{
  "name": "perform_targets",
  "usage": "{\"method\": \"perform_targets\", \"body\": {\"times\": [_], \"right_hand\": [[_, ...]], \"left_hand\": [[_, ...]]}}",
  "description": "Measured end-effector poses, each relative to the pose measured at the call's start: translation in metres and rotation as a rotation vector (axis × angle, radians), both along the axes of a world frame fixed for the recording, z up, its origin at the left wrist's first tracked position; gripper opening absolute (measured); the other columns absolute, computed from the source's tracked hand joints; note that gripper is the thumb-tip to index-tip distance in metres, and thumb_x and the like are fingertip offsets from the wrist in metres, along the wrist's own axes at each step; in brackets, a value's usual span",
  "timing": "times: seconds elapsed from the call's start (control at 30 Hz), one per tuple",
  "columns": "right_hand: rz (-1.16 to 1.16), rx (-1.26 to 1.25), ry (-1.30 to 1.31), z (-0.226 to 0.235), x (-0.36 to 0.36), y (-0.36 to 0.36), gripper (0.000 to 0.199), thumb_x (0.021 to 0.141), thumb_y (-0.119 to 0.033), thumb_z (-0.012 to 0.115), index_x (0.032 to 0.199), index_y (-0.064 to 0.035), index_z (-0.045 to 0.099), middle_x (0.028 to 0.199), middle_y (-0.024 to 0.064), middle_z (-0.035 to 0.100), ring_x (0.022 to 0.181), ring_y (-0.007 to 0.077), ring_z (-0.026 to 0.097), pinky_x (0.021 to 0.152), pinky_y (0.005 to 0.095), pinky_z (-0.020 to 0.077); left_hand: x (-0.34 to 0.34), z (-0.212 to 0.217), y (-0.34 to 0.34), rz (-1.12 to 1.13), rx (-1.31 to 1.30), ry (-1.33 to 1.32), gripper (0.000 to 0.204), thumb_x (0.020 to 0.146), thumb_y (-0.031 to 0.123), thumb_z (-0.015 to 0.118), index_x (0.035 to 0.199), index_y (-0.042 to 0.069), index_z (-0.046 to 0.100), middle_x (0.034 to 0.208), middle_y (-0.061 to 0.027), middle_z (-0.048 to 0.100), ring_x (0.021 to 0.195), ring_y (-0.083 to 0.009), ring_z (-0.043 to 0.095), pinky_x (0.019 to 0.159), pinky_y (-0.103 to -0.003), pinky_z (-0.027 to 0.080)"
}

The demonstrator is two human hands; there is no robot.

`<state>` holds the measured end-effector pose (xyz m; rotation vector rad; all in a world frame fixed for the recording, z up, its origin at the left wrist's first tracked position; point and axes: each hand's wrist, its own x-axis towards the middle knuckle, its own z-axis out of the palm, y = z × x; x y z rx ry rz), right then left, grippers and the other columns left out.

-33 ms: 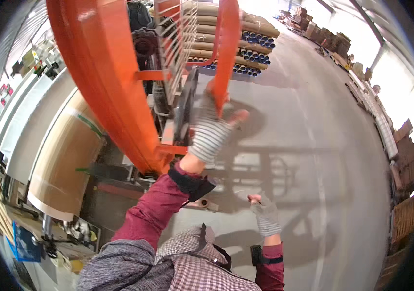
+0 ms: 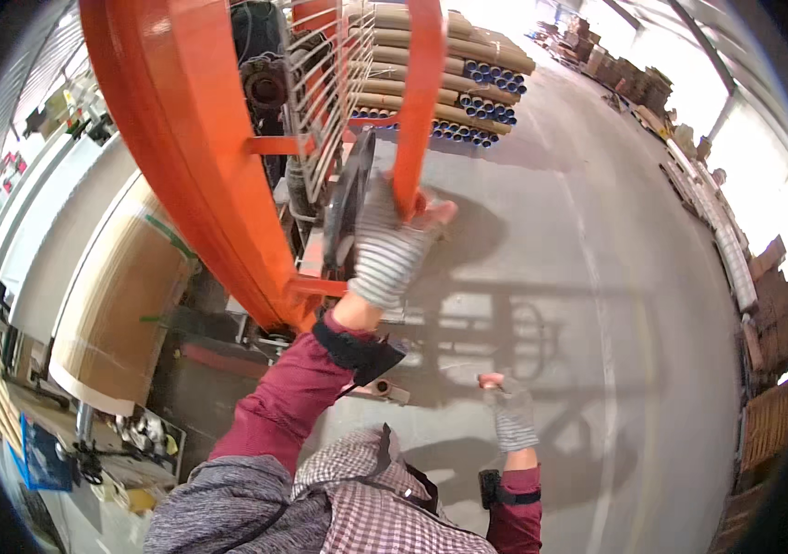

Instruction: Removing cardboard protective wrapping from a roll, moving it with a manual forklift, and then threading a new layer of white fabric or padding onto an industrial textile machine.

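My left hand [image 2: 391, 245], in a grey-and-white striped glove with bare fingertips, is wrapped round the lower part of an upright orange metal bar [image 2: 420, 102]. The bar belongs to an orange-framed lifting machine [image 2: 181, 120] with a wire guard [image 2: 329, 102] between its uprights. My thumb shows to the right of the bar; the other fingers are partly hidden. Lower and to the right, my right hand [image 2: 509, 415], gloved the same way, hangs over the grey floor with its fingers curled in. I see nothing in it.
A large brown roll [image 2: 117, 295] lies at the left beside the machine, near a blue crate [image 2: 46, 459]. Brown tubes with blue ends [image 2: 486, 102] are stacked ahead. Flattened cardboard [image 2: 772, 323] lines the right side. Shadows of the frame fall on the grey floor [image 2: 578, 277].
The orange frame and my left hand on its bar have shifted slightly left in the view. My right hand is in almost the same place.
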<state>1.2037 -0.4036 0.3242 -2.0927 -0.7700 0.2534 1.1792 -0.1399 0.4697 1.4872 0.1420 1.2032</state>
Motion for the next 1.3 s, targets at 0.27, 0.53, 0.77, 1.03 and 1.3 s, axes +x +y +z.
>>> {"method": "perform_targets", "body": {"times": [0.27, 0.53, 0.77, 1.03, 1.3], "right_hand": [[0.199, 0.387, 0.221, -0.027, 0.292, 0.063, 0.019, 0.088, -0.016, 0.043, 0.098, -0.0023, 0.052, 0.083, 0.0046, 0.054, 0.077, 0.0147, 0.052, 0.072, 0.0275, 0.043], [0.529, 0.161, -0.978, -0.005, 0.53, 0.381, 0.041, 0.086, -0.009, 0.04, 0.126, -0.0126, 0.033, 0.114, 0.0106, 0.048, 0.11, 0.0192, 0.044, 0.097, 0.0323, 0.029], [0.799, 0.475, 0.481, 0.093, 0.472, 0.546, 0.033, 0.076, -0.025, 0.064, 0.104, -0.0108, 0.054, 0.079, -0.0007, 0.056, 0.066, 0.0107, 0.05, 0.06, 0.0258, 0.0409], [0.63, 0.529, 0.208, 0.115, 0.465, 0.538, 0.021, 0.076, -0.027, 0.061, 0.069, -0.0089, 0.052, 0.058, -0.0003, 0.049, 0.051, 0.011, 0.044, 0.051, 0.0259, 0.0333], [0.614, 0.472, 0.329, 0.11, 0.453, 0.538, 0.018, 0.073, -0.025, 0.062, 0.073, -0.009, 0.054, 0.058, -0.0002, 0.049, 0.051, 0.0105, 0.045, 0.046, 0.0258, 0.0344]], "left_hand": [[0.031, 0.011, -0.017, 0.29, -0.233, 0.055, 0.015, 0.074, 0.006, 0.065, 0.08, 0.008, 0.051, 0.069, 0.0024, 0.051, 0.059, -0.0063, 0.046, 0.054, -0.019, 0.037], [0.059, 0.009, -0.04, 0.911, -0.305, 0.046, 0.012, 0.077, 0.009, 0.059, 0.08, 0.006, 0.048, 0.058, -0.0004, 0.044, 0.049, -0.0091, 0.043, 0.05, -0.024, 0.037], [0.058, 0.009, -0.048, 1.165, -0.272, 0.02, 0.014, 0.077, 0.013, 0.059, 0.074, 0.007, 0.047, 0.053, 0.0006, 0.042, 0.047, -0.009, 0.041, 0.048, -0.023, 0.035], [0.06, 0.012, -0.03, 1.128, -0.312, 0.015, 0.014, 0.081, 0.011, 0.053, 0.074, 0.009, 0.041, 0.054, 0.0017, 0.036, 0.046, -0.0085, 0.037, 0.046, -0.022, 0.032], [0.036, 0.015, -0.015, 1.125, -0.35, 0.074, 0.014, 0.08, 0.015, 0.055, 0.079, 0.008, 0.043, 0.054, 0.0013, 0.037, 0.046, -0.0091, 0.039, 0.049, -0.024, 0.036]]}}
